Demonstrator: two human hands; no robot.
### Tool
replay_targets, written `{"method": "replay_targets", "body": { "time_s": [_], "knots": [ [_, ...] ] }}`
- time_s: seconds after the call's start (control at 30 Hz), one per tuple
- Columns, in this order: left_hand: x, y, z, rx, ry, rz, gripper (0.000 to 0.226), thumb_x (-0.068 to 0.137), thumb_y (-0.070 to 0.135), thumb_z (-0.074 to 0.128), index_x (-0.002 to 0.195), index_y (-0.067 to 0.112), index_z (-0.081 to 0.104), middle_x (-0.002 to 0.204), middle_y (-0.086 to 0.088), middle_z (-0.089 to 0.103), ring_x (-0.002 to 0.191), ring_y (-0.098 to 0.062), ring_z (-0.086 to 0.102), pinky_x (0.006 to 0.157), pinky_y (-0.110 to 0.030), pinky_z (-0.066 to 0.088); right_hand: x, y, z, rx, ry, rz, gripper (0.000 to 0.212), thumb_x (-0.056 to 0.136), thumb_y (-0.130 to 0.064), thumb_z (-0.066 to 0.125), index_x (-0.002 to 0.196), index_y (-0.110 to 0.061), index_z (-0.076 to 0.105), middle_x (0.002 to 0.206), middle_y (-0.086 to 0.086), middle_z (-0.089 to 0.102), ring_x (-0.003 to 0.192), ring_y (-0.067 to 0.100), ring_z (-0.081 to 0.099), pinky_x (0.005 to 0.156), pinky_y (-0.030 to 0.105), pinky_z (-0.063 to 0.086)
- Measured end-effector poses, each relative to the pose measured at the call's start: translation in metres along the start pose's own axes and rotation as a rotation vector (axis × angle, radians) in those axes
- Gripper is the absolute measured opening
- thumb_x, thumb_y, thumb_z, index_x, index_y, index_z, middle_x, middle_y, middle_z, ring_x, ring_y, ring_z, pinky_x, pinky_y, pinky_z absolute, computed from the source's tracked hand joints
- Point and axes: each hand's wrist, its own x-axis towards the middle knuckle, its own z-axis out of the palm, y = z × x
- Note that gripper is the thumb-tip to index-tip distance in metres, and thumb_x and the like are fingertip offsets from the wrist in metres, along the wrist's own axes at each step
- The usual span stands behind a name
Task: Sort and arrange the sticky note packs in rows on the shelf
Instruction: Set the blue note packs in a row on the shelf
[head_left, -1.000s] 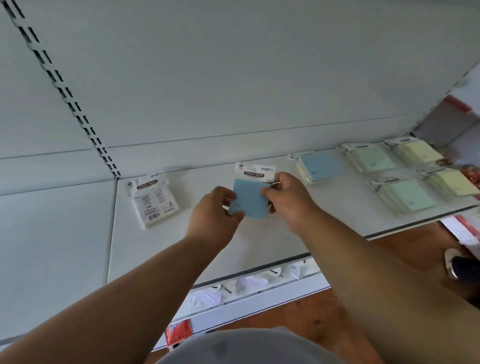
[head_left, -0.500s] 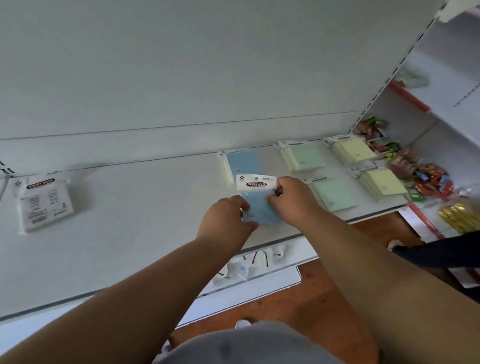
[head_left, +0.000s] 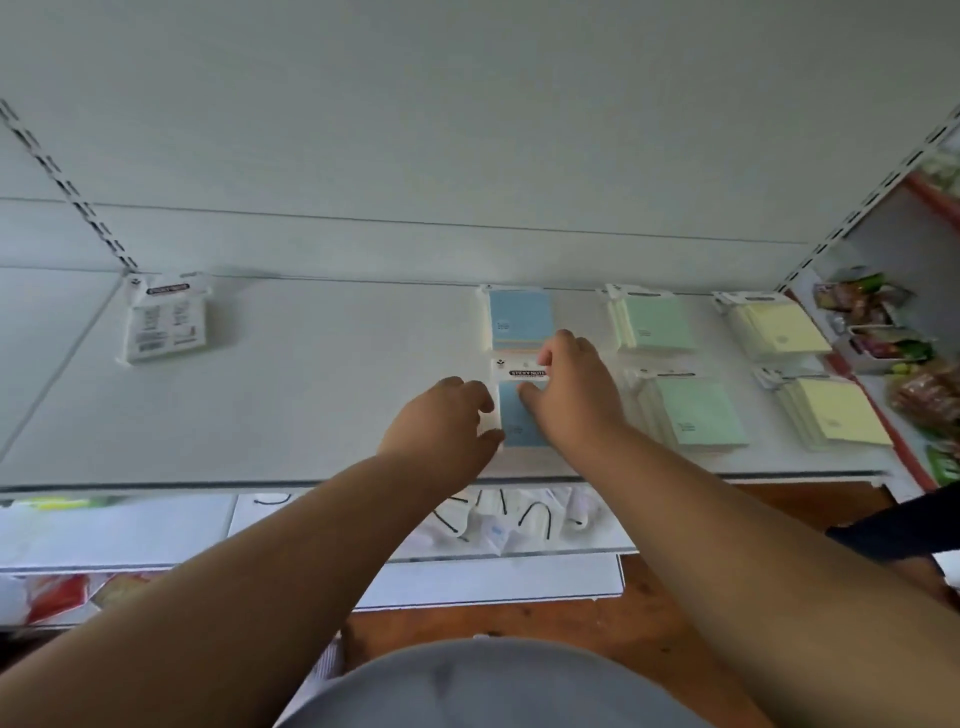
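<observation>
Both hands are working on one blue sticky note pack, which is lying flat on the white shelf near its front edge, directly in front of the rear blue stack and just left of the front green stack.

Right hand: fingers are spread and pressing down on the pack's header card and upper right side; this is a flat press, not a pinch. Left hand: fingers are curled loosely against the pack's left edge, thumb at its lower corner; whether it is actually gripping or only steadying cannot be told.

Risks noted, as judgement:
- The pack is sitting close to the shelf's front lip. A drag toward the person as the hands lift could be pulling it over the edge onto the lower shelf.
- The header card is lying just short of the rear blue stack. A forward push could be sliding it under or against that stack and skewing the column.
- The right forearm is passing just beside the front green stack; a sideways sweep could be fanning out its loose packs.
- One pack is lying face down far to the left of the rear blue stack, by the back wall, unsorted; the yellow stacks are standing to the right of the green stack at the back.
</observation>
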Motion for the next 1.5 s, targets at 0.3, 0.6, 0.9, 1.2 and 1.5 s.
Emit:
{"method": "replay_targets", "body": {
  "time_s": [0.3,0.6,0.9,1.2,1.5],
  "knots": [
    [-0.009,-0.113,-0.07,-0.061,0.22,-0.189,0.025,0.087,0.036,0.059,0.111,0.027,0.062,0.104,0.008,0.063,0.089,-0.013,0.058,0.076,-0.025,0.044,0.005,-0.127,0.048,0.165,-0.106,-0.255,0.014,0.091,-0.026,0.061,0.1,-0.016,0.06,0.098,-0.002,0.06,0.086,0.016,0.057,0.073,0.026,0.044],
    [-0.009,-0.249,-0.142,0.078,0.365,-0.375,0.047,0.083,0.034,0.06,0.128,0.02,0.055,0.133,-0.008,0.051,0.122,-0.031,0.043,0.103,-0.037,0.035,0.03,-0.267,0.137,0.423,-0.295,0.063,0.018,0.089,-0.023,0.055,0.103,-0.019,0.065,0.1,-0.003,0.063,0.092,0.019,0.059,0.078,0.026,0.046],
    [-0.005,-0.276,-0.159,-0.219,0.27,-0.285,0.065,0.075,0.061,0.067,0.126,0.023,0.056,0.12,0.0,0.063,0.107,-0.02,0.06,0.089,-0.035,0.05,0.034,-0.312,0.153,1.15,-0.371,0.594,0.044,0.083,0.013,0.031,0.083,-0.009,0.07,0.078,0.012,0.069,0.048,0.014,0.052,0.045,0.022,0.038],
    [-0.009,-0.249,-0.159,-1.378,-0.005,-0.392,0.014,0.092,-0.004,0.051,0.094,-0.002,0.065,0.085,-0.021,0.068,0.076,-0.027,0.067,0.078,-0.037,0.058,0.016,-0.269,0.12,0.856,-0.123,0.294,0.019,0.087,-0.006,0.057,0.088,-0.016,0.073,0.08,0.0,0.068,0.066,0.019,0.06,0.059,0.03,0.047],
    [-0.005,-0.155,-0.106,-1.268,-0.228,-0.268,0.02,0.092,-0.005,0.049,0.099,0.003,0.067,0.09,-0.012,0.073,0.08,-0.023,0.071,0.074,-0.034,0.059,-0.018,-0.164,0.069,0.694,0.107,0.457,0.014,0.089,-0.027,0.062,0.095,-0.015,0.066,0.086,0.001,0.067,0.072,0.017,0.061,0.058,0.028,0.044]
  ]
}}
